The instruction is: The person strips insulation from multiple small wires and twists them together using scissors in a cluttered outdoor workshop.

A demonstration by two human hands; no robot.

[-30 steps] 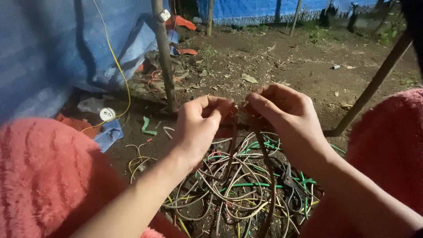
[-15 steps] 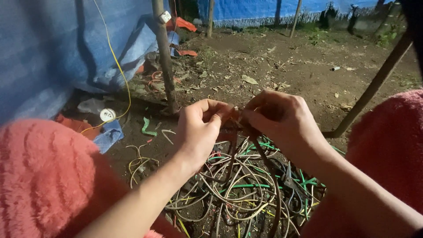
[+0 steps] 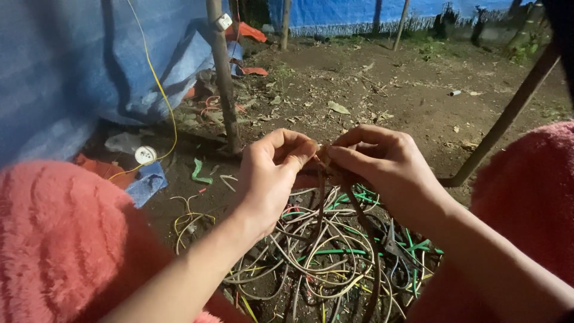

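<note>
Barely shifted since a second ago, both hands meeting above the wire pile. Two hands: left hand point(image 3: 272, 173) and right hand point(image 3: 382, 164), fingertips pinched shut on one brown wire point(image 3: 321, 191) hanging between them. Below, on the dirt ground point(image 3: 388, 90), one tangled pile of wires point(image 3: 323, 263), too many to count.

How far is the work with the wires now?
Done: cannot tell; nothing sorted shows. In hand: the left hand and right hand pinch one brown wire between the fingertips. Left: a large tangled pile of wires on the ground.
</note>
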